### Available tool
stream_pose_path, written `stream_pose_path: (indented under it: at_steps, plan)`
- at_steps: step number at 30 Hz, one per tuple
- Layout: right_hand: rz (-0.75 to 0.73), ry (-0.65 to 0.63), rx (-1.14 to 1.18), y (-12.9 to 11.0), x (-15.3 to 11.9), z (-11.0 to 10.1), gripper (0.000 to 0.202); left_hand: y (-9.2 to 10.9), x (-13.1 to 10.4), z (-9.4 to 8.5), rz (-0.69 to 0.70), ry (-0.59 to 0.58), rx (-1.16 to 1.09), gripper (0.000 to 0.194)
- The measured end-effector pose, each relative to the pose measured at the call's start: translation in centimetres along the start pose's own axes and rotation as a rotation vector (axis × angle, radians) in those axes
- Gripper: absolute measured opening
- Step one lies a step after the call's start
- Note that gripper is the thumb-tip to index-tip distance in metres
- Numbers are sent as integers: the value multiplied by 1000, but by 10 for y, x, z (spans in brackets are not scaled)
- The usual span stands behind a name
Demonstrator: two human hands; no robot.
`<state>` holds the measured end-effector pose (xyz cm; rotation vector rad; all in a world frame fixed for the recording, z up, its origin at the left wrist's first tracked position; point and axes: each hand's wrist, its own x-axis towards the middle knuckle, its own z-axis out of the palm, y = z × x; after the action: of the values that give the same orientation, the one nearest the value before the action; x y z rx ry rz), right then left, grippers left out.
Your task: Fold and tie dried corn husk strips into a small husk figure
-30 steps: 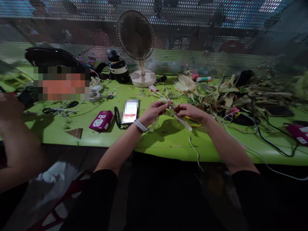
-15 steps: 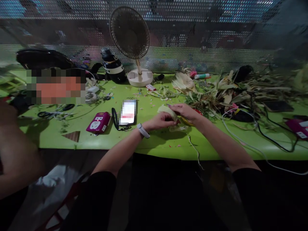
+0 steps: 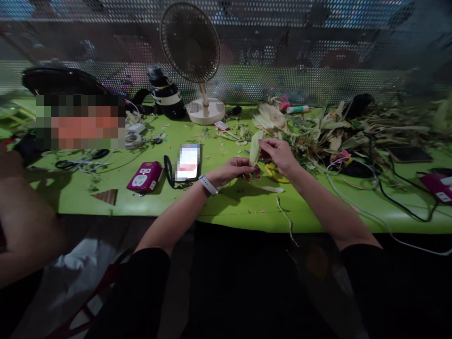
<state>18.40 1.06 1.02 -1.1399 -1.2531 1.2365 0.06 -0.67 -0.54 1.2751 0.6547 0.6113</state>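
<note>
- While the right hand pinches the upper edge of a husk, the left hand grips its lower end, some fingers hidden.
- The husk, upright between them above the table, is pale green, broad and thin, tapering downward; it looks separated from the heap, but whether its shaping is complete, I cannot tell.
- Beneath lie a flat, smooth strip and, nearer the edge, a thin, crinkled strand, both loose.
- Beside the right hand curves a smooth yellow loop.
- Farther out, a fanned, papery bundle adjoins a dry, tangled heap, with plenty apparently unsorted.
- Leftward sit a flat phone and a boxy purple socket block.
</note>
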Motion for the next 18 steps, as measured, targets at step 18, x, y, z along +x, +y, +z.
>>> stream_pose_path:
  at_steps: [18]
  plan:
    - [27,-359,-187,16,-39,40,35,4,9,2,278,455,-418,21]
